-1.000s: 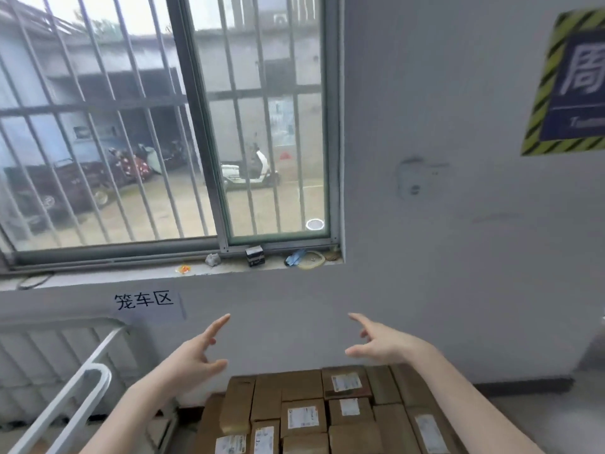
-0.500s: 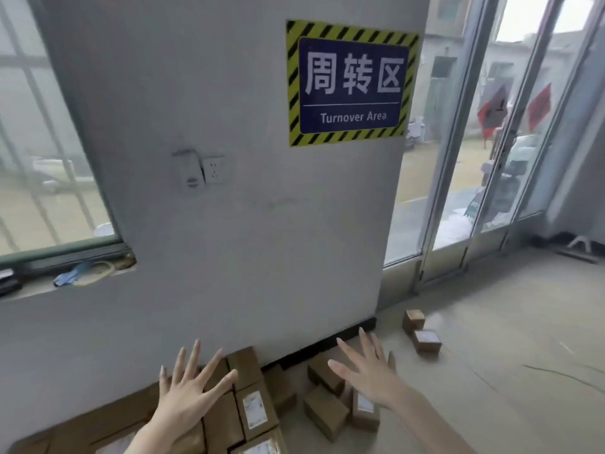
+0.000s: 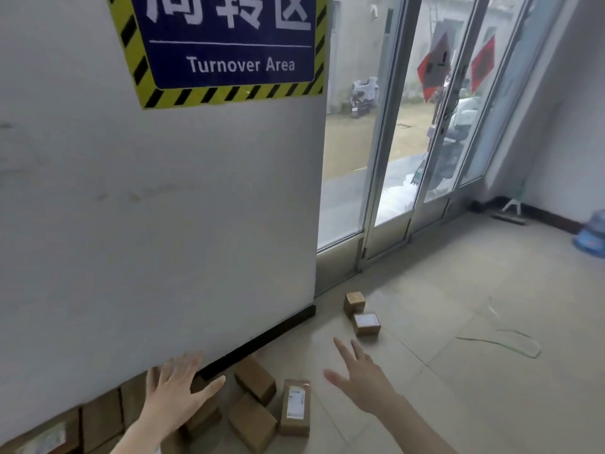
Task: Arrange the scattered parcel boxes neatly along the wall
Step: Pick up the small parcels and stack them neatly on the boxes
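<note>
Tidy boxes (image 3: 98, 417) sit low on the left, packed side by side and pushed right up against the wall (image 3: 163, 224). That part of the job looks done to me. The row runs off the bottom left edge, so I cannot tell how many are in it.

Next comes my left hand (image 3: 176, 391). Its fingers are spread wide and it holds nothing. It hangs in front of the wall, over the end of the tidy row.

Just right of it is a messy bunch of loose boxes (image 3: 253, 421) on the floor (image 3: 458, 290), near the black strip (image 3: 262, 339) at the foot of the wall. They point every which way and lean on each other. The one at the right side of the bunch has a white label (image 3: 295, 403).

My right hand (image 3: 363, 385) is next. It is spread flat too and holds nothing. It is out over bare floor, between the messy bunch and two small boxes (image 3: 366, 323) that lie farther away. Those two touch each other and sit near the glass door (image 3: 409, 191), well apart from the tidy row.

Far to the right, a thin green string (image 3: 504, 342) lies on the floor.

I think the job is only partly done. The messy bunch and the two small boxes need to be lined up along the wall, and neither hand has a box yet.
</note>
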### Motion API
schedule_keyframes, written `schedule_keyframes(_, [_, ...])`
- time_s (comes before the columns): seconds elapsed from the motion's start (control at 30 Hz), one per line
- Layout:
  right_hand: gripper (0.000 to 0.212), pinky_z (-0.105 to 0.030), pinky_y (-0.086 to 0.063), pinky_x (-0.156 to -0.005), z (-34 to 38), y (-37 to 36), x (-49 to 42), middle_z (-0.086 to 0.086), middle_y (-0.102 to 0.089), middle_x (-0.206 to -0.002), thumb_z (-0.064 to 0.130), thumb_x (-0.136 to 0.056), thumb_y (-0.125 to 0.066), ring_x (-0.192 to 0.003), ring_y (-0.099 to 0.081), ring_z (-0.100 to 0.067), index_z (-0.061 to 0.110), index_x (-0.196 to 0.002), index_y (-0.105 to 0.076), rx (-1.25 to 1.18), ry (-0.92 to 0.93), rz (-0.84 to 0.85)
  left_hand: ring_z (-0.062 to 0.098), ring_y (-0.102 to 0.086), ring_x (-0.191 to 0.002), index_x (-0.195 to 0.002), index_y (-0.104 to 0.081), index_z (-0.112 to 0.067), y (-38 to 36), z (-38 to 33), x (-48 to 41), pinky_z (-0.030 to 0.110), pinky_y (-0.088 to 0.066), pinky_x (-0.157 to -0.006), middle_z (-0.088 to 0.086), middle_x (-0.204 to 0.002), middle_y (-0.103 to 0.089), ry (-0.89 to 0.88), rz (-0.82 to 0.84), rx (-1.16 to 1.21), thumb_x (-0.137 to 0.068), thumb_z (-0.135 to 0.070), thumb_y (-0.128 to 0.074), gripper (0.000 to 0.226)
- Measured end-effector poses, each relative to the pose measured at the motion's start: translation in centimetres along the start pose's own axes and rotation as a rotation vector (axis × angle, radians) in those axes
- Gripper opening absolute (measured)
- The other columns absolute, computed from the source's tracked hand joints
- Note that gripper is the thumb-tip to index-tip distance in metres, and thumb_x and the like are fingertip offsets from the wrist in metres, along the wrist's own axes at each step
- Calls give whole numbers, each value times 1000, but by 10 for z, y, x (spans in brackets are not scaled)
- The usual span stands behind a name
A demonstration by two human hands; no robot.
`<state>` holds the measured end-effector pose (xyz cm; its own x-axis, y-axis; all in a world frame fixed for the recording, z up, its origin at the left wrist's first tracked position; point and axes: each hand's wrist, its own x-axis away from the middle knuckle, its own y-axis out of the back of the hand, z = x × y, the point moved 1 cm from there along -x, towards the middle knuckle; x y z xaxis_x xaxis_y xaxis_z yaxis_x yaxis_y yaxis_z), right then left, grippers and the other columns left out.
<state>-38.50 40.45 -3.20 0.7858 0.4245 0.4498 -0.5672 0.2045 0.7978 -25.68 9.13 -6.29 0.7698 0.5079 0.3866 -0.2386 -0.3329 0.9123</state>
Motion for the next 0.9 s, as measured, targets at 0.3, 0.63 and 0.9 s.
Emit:
schedule_keyframes(0.3, [80,-39,-31,-109,-163,130,-113,-7,-8,-160,63,-91,-36,-142,-25,-26,35,-151,9,70,-113,-80,22,-7,-148,-149,17,-30,2,-245,-134,51,-6,-118,-2,-161,-2,-255,-7,-24,-69,-91,-20,108])
schedule_keyframes(0.63, [86,-31,-42,-93,-319,220,-291,-5,-40,-140,50,-91,-48,-124,-47,-22,32,-151,11,61,-94,122,18,-3,-148,-147,24,-23,-39,-433,-250,48,5,-118,-3,-161,-2,-117,64,17,-38,-96,6,132])
schedule_keyframes(0.9, [80,-29,-39,-79,-376,271,-454,-2,-42,-133,42,-91,-48,-117,-51,-22,31,-152,2,142,22,232,28,-29,-141,-150,-6,-34,-94,-510,-319,30,-43,-102,-6,-154,-30,122,134,266,-44,-99,-15,125])
